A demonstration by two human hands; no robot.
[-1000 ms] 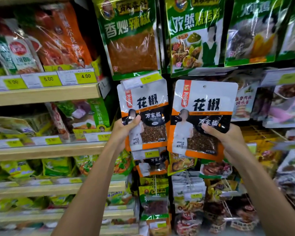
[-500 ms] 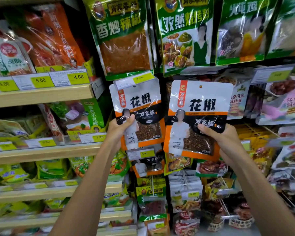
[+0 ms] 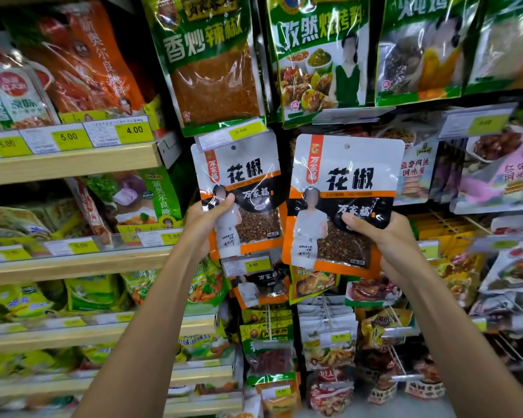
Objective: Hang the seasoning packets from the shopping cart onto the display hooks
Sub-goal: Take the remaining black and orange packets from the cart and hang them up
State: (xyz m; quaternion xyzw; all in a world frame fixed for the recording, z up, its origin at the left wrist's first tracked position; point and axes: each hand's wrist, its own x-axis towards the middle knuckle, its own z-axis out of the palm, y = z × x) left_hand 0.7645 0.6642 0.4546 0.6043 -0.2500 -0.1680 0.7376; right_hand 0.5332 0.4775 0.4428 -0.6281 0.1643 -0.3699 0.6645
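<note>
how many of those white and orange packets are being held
2. The left packet is gripped by the left hand, under the 3.50 price tag; the right packet is in the right hand beside it. Others may hide behind the left one.

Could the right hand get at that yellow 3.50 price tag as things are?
Likely yes, though not freely: the 3.50 tag shows unblocked above the left packet, but the right hand is full, gripping the right packet.
</note>
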